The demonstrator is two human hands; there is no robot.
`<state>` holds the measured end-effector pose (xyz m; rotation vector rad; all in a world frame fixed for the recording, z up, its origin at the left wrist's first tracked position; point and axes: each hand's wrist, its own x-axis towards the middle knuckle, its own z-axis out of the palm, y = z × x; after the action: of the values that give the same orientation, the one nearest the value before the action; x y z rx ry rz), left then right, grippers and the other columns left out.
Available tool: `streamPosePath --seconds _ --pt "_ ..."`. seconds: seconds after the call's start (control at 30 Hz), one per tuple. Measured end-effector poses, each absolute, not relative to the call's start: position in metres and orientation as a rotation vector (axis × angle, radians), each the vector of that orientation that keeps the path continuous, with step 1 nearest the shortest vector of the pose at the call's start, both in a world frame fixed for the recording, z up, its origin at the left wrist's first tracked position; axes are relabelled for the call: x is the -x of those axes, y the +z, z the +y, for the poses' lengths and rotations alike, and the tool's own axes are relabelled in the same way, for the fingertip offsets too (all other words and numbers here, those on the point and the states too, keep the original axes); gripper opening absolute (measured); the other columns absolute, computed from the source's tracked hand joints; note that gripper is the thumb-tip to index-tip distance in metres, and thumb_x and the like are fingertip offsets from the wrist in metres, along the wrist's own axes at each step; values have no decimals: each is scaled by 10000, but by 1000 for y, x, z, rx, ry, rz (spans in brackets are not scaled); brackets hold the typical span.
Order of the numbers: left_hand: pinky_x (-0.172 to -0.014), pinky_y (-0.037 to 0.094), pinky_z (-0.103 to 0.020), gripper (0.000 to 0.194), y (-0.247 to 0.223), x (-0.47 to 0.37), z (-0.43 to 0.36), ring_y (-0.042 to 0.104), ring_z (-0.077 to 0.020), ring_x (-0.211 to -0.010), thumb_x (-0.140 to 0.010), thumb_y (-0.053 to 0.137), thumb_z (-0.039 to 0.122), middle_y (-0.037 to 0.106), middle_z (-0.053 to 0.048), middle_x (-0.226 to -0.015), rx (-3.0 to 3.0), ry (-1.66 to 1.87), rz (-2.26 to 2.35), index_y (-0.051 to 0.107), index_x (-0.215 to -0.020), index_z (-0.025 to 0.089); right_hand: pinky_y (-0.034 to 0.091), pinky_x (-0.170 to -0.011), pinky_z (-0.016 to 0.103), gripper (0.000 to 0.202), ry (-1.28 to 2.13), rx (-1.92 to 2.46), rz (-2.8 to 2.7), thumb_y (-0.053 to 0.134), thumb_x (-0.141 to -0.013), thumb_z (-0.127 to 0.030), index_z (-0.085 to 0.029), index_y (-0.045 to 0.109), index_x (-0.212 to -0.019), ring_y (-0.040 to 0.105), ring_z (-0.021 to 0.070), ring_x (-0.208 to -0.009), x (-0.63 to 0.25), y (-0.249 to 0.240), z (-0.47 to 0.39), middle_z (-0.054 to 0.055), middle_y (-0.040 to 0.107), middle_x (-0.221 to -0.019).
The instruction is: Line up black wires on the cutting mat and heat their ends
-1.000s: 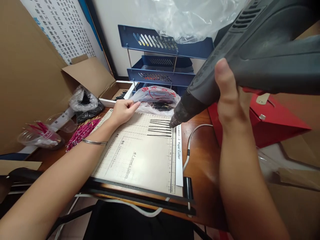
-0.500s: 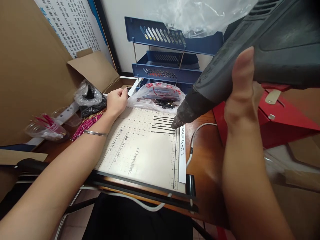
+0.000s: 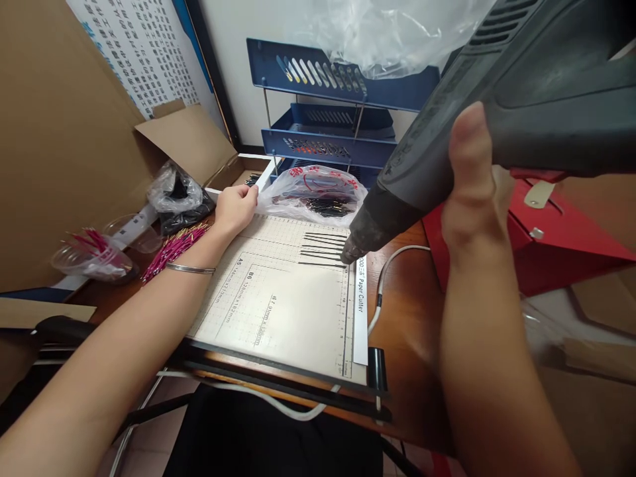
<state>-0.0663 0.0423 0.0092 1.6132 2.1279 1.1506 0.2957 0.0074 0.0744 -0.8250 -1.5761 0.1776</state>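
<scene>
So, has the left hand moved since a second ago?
Yes. Against the blue tray rack, the left hand has shifted left in the view.

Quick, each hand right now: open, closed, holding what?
Left hand: curled closed beside the plastic bag; any grip unclear.
Right hand: closed, holding the heat gun.

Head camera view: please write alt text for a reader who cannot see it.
The right hand holds a dark heat gun, its tip close to a row of thin black sticks on a pale paper cutter. The left hand is beside a plastic bag at the cutter's far edge; blue trays stand behind.
</scene>
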Motion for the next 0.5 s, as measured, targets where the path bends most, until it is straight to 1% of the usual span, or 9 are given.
streamPosePath --seconds 0.1,0.13,0.2,0.27,0.33,0.37,0.43,0.5 --pt "-687 310 -339 430 8 66 43 455 -184 -661 -1034 599 310 501 3 -567 -1644 1141 2135 573 -619 202 237 -1484 462 478 137 825 -1501 591 -1060 -718 -511 688 -1479 350 241 -1740 -287 75 2 -142 645 -1586" --pt "-686 307 -340 427 8 66 43 455 -185 -665 -1032 602 308 499 3 -567 -1643 1136 2143 573 -620 202 232 -1486 442 447 132 810 -1489 623 -1049 -711 -517 711 -1443 353 233 -1737 -284 77 0 -138 658 -1565" --pt "-684 303 -341 425 9 65 43 452 -188 -669 -1034 603 311 490 4 -565 -1630 1115 2156 571 -624 204 216 -1489 426 431 151 773 -1501 675 -1040 -670 -499 718 -1434 345 228 -1740 -280 79 -5 -109 671 -1546" --pt "-688 304 -340 425 11 64 42 452 -191 -674 -1040 599 326 484 6 -571 -1616 1086 2167 570 -633 207 216 -1489 448 500 191 740 -1520 710 -1026 -657 -439 700 -1475 391 252 -1719 -279 82 -7 -59 688 -1524" --pt "-693 306 -340 424 12 61 40 454 -193 -683 -1043 592 342 485 6 -582 -1616 1058 2173 573 -641 208 203 -1490 469 618 219 715 -1520 726 -988 -718 -367 699 -1496 478 281 -1666 -280 84 -7 -25 701 -1506" --pt "-696 307 -339 422 13 61 39 457 -194 -688 -1040 589 349 489 6 -588 -1618 1049 2181 575 -644 208 190 -1492 467 659 223 704 -1516 719 -973 -754 -345 710 -1490 493 288 -1655 -281 85 -6 -20 706 -1503" --pt "-703 315 -333 413 12 60 37 466 -194 -702 -1034 579 363 506 3 -603 -1624 1036 2204 585 -653 204 178 -1494 443 651 225 696 -1521 702 -965 -787 -355 741 -1451 445 284 -1687 -282 86 -6 -41 712 -1502" --pt "-713 331 -325 401 11 60 37 485 -196 -719 -1031 569 387 532 0 -621 -1642 1005 2214 608 -678 200 196 -1493 430 564 241 713 -1523 689 -987 -765 -414 752 -1424 362 271 -1733 -282 87 -6 -81 705 -1516"
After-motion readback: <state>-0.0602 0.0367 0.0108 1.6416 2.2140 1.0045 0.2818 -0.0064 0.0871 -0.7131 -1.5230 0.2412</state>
